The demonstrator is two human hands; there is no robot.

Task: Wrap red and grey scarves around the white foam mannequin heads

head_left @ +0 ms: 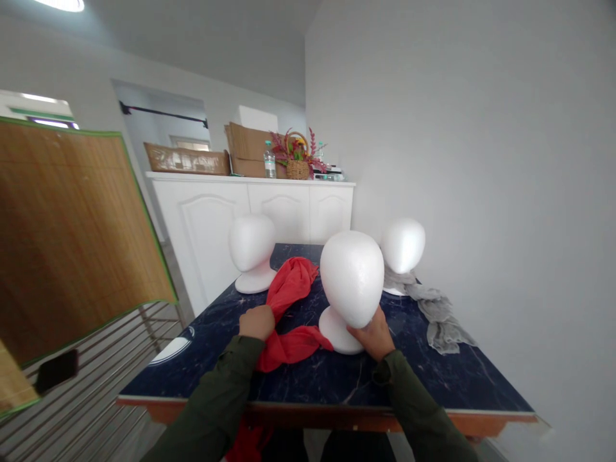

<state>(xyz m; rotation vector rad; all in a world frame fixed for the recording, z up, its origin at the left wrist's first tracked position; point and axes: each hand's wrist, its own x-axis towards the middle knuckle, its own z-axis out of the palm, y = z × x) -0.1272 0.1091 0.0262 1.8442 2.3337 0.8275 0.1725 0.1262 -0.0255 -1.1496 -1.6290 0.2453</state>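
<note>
A white foam mannequin head stands on its round base near the front of the dark blue marbled table. My right hand wraps round its neck from the right. My left hand is closed on a red scarf that trails from the table's middle back over the front edge. Two more white foam heads stand further back, one at the left and one at the right. A grey scarf lies by the right one.
A white cabinet behind the table carries cardboard boxes, a water bottle and a flower basket. A bamboo mat hangs over a metal rack at the left. A white wall runs close along the table's right side.
</note>
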